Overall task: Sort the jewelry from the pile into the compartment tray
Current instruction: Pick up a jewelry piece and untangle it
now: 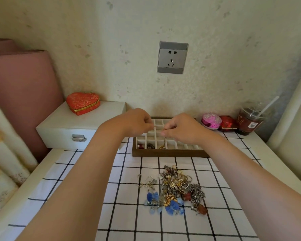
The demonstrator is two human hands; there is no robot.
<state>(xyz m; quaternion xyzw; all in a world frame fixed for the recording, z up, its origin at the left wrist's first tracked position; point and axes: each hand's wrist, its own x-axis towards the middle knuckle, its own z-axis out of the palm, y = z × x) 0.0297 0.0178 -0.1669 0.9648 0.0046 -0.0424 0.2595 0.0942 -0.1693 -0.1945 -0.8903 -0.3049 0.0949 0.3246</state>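
Right hand (182, 130), arm stretched forward, pinches a gold dangling piece (164, 141) that hangs into a near-row cell of the compartment tray (170, 153). Left hand (137, 123) beside it has curled fingers, its hold unclear. Jewelry pile (175, 188) lies nearer on the checked cloth (122, 214); wall socket (172, 57) beyond.

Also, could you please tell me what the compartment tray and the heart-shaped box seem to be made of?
Compartment tray: apparently wood, dark brown matte frame; pale dividers, perhaps fabric-lined. Heart-shaped box: red cloth covering, probably brocade, judging by its woven gold pattern; gold-coloured rim.
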